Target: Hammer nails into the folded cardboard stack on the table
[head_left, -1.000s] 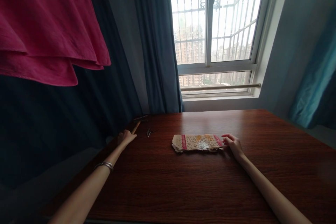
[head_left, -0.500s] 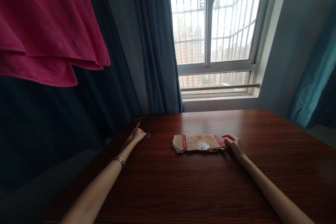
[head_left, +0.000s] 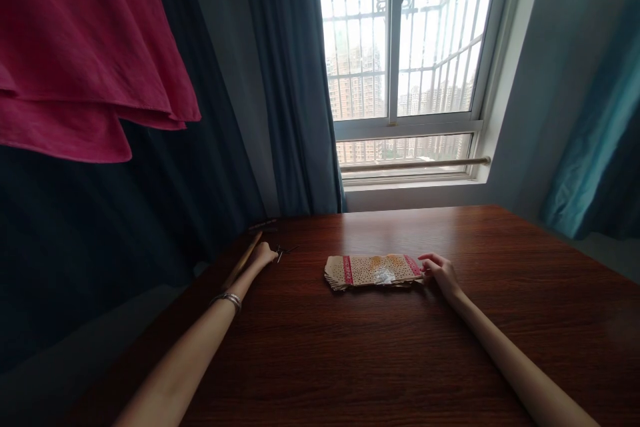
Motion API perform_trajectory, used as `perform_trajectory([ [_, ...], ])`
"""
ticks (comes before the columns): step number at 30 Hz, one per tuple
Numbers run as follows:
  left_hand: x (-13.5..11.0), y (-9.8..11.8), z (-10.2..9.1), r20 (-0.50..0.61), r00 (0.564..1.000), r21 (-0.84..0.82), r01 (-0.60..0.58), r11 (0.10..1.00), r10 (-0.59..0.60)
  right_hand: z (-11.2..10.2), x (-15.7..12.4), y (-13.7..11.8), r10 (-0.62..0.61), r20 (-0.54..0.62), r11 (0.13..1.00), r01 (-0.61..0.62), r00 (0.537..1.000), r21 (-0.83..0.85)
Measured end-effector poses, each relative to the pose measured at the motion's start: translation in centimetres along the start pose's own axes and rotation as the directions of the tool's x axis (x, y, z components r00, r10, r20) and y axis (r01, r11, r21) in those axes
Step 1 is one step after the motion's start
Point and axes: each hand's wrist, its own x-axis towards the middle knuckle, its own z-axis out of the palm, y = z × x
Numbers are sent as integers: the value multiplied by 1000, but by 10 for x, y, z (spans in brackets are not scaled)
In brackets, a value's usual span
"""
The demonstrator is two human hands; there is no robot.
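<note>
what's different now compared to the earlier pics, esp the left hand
The left hand has moved to the right, off the wooden stick and over to the small thin metal pieces; whether it grips one can't be told. The stick stays lying on the table, and the right hand remains at the right end of the patterned stack.

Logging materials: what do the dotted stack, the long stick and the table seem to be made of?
Dotted stack: probably matte cardboard or thick paper, from its tan, thin layered edges.
Long stick: perhaps wood or bamboo, from its brownish colour; finish too dark to tell.
Table: wood or printed laminate, from its reddish grain; glossy, as its far side reflects light.
</note>
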Motion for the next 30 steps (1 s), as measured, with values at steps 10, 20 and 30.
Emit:
perform_trajectory([
  [10, -3, 9, -6, 56, 998, -13, 44, 999, -43, 0, 1, 0, -20, -27, 1000, 19, 999, -15],
  [20, -94, 66, 29, 432, 834, -424, -146, 894, 342, -1, 2, 3, -26, 2, 1000, 26, 1000, -13],
  [30, -121, 115, 67, 341, 877, -336, -223, 915, 339, -1, 2, 4, -39, -9, 999, 39, 999, -6],
])
